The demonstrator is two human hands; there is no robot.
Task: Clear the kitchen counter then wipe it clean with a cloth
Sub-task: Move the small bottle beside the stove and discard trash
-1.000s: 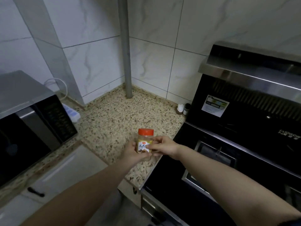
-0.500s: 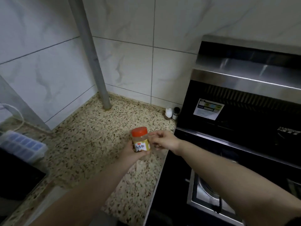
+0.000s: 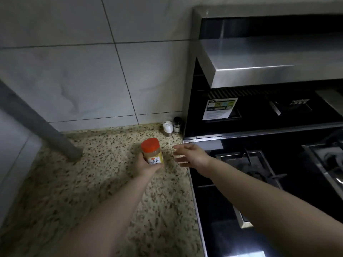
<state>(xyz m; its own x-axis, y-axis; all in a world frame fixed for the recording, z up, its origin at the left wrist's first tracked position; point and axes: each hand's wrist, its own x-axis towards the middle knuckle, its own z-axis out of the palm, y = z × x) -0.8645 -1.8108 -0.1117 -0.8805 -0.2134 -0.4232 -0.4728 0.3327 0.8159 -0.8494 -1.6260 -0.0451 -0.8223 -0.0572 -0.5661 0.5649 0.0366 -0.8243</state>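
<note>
Released by the right hand (image 3: 187, 154), now open, the jar (image 3: 152, 152) sat gripped low in the left hand (image 3: 146, 166): light, rigid, likely slick, best held mid-body.

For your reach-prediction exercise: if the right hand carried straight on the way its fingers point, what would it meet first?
The right hand, open and empty, points left toward the orange-lidded jar held by the left hand. It would probably meet that jar first, though depth is hard to judge from one view.

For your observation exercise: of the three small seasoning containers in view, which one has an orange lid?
The clear jar of tan powder, gripped by the left hand. The two small shakers by the wall have white and black tops.
</note>
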